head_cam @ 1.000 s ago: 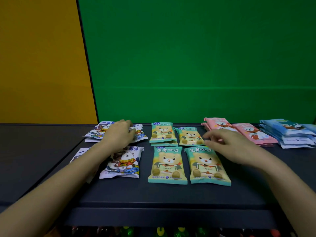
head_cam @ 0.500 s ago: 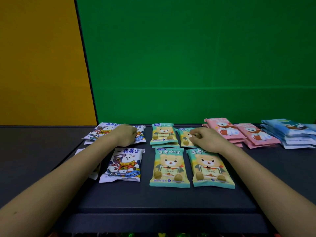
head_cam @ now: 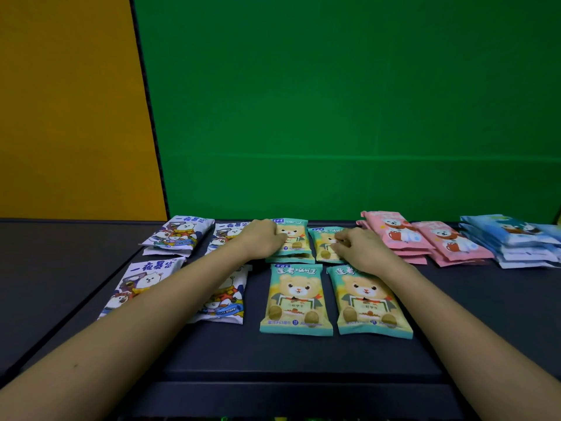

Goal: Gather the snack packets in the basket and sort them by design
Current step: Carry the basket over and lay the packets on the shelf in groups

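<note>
Head: left hand grips rear teal packets; right hand pinches them.

The teal bear packets under my fingers are smooth, printed plastic film with a soft sheen. The white packets, pink packets and blue packets look alike. My dark desk is matt.

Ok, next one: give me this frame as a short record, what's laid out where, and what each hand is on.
surface: dark table
groups, left to right: white packets, teal packets, pink packets, blue packets
left hand: on back-left teal packet, fingers curled, grip unclear
right hand: on back-right teal packet, fingers curled, grip unclear
basket: not in view
</note>
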### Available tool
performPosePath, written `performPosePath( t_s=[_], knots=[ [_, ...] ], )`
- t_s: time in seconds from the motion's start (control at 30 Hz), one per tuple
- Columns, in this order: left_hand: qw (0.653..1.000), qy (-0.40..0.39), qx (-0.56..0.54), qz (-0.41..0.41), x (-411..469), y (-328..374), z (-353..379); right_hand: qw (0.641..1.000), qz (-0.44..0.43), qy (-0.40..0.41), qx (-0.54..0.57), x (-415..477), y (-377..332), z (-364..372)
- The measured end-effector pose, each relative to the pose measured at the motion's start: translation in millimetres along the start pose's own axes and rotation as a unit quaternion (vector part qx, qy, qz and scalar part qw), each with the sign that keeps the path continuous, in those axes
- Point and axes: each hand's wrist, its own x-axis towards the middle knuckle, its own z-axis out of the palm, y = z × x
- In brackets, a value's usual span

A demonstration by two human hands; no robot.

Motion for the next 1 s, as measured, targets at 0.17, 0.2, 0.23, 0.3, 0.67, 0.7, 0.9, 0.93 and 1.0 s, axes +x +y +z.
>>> performPosePath(
  t_s=[0.17, 0.2, 0.23, 0.3, 0.67, 0.7, 0.9, 0.93, 1.0],
  knots=[
    [0.996, 0.089, 0.009, 0.009, -20.2, -4.7, -20.9, 0.999, -0.023, 0.043, -0.010, -8.0, -5.8, -11.2],
    [0.992, 0.124, 0.005, 0.018, -30.4, -9.1, -28.2, 0.997, -0.041, 0.066, -0.007, -12.9, -10.3, -16.4],
    [0.987, 0.157, -0.001, 0.029, -43.2, -15.6, -35.2, 0.994, -0.064, 0.085, 0.001, -18.2, -16.6, -21.3],
    [0.977, 0.210, -0.002, 0.045, -72.5, -36.2, -45.8, 0.989, -0.113, 0.089, 0.030, -29.9, -36.4, -29.1],
    [0.995, 0.077, 0.059, 0.011, -150.7, -139.7, -35.5, 0.959, -0.257, -0.108, -0.049, -62.6, -124.6, 14.0],
    [0.996, 0.072, 0.057, 0.017, -151.8, -142.4, -34.7, 0.957, -0.260, -0.119, -0.056, -64.3, -128.0, 17.2],
    [0.995, 0.058, 0.035, 0.069, -149.9, -155.8, -37.8, 0.962, -0.241, -0.111, -0.059, -63.8, -136.7, 27.3],
    [0.994, 0.069, 0.042, 0.078, -149.9, -154.5, -39.0, 0.963, -0.239, -0.109, -0.062, -63.2, -137.6, 27.5],
    [0.985, 0.112, 0.075, 0.106, -148.7, -150.1, -43.1, 0.964, -0.235, -0.106, -0.066, -62.2, -138.0, 27.1]
  ],
)
